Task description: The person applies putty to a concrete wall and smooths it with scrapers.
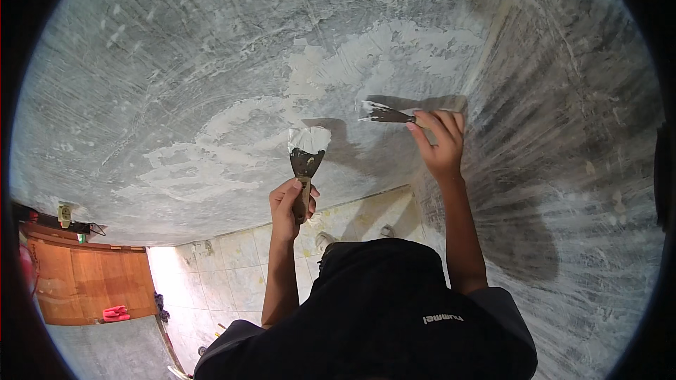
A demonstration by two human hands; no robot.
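Note:
My left hand (292, 206) grips the handle of a wide putty knife (307, 161), blade upward, with white filler heaped over its front edge. To the right, my right hand (443, 142) holds a second putty knife (391, 114) by its handle. That blade points left, is smeared with white filler and lies at or close to the grey plastered wall (253, 68); whether it touches is hard to tell. Irregular patches of whitish filler (401, 45) spread over the wall above and to the left of both knives.
A second wall (570, 142) meets the first at a corner on the right. Below lies a stained tiled floor (232, 269). At the lower left are a wooden panel (95, 279), a pink cloth (116, 313) and an electrical socket (64, 216).

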